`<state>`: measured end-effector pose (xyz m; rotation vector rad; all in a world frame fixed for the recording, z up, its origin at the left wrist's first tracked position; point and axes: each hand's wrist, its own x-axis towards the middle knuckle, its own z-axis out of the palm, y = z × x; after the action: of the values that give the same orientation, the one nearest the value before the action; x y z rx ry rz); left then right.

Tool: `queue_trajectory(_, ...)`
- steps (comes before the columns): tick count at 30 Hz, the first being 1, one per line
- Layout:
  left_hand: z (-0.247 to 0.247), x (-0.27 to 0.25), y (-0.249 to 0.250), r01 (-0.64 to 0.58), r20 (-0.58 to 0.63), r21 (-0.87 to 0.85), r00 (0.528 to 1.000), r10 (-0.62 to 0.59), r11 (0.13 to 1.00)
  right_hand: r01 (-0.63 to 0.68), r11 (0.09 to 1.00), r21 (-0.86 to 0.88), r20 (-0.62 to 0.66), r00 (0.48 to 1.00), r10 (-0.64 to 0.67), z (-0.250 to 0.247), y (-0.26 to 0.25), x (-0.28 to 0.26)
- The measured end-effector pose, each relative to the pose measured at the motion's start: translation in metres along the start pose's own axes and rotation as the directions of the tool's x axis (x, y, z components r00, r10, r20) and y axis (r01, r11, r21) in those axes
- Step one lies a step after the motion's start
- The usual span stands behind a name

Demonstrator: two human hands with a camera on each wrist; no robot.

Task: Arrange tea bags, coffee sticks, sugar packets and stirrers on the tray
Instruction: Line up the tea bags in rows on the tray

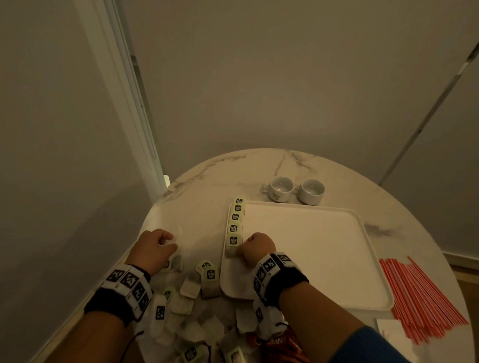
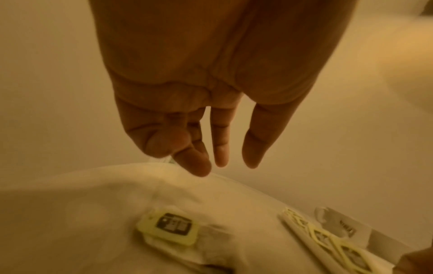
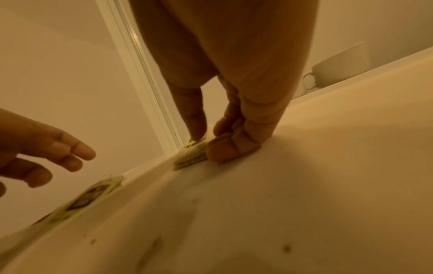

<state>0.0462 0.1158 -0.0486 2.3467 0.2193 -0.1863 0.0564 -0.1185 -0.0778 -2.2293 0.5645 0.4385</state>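
Note:
A white tray (image 1: 312, 253) lies on the round marble table (image 1: 205, 185). Several tea bags (image 1: 236, 217) with green tags lie in a row along its left rim. My right hand (image 1: 244, 244) rests at the near end of that row; in the right wrist view its thumb and curled fingers (image 3: 229, 146) pinch the nearest tea bag (image 3: 189, 157) against the tray (image 3: 304, 166). My left hand (image 1: 169, 242) hovers left of the tray with relaxed fingers (image 2: 194, 163), holding nothing. A loose tea bag (image 2: 168, 229) lies below it.
A heap of loose tea bags (image 1: 188, 311) covers the table's near side, with red coffee sticks (image 1: 286, 350) beside my right forearm. Red stirrers (image 1: 420, 299) and white packets (image 1: 391, 332) lie right of the tray. Two white cups (image 1: 295, 189) stand behind it. Walls close in behind.

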Motion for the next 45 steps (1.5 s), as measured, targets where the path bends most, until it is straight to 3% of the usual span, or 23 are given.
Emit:
queue_trajectory(7,0.008,0.012,-0.018,0.11,0.206,0.22,0.966,-0.156,0.969,0.037,0.999,-0.019,0.022,0.999,-0.036,0.003,0.001,-0.005)
queue_trajectory(12,0.01,0.012,-0.024,0.14,0.255,0.172,0.95,-0.182,0.975,0.024,1.0,-0.018,0.025,0.999,-0.024,0.006,-0.001,-0.005)
queue_trajectory(22,0.004,0.013,-0.034,0.108,0.286,0.065,0.95,-0.122,0.992,0.006,0.997,-0.071,-0.002,1.0,-0.006,0.002,-0.004,-0.009)
queue_trajectory(30,0.01,0.021,-0.045,0.037,0.279,0.113,0.958,-0.068,0.993,0.012,1.0,0.022,0.046,0.999,-0.013,0.001,0.0,-0.01)
queue_trajectory(45,0.014,0.027,-0.053,0.005,0.266,0.138,0.963,-0.042,0.99,0.032,0.997,-0.069,0.03,0.999,-0.03,0.002,0.002,-0.006)
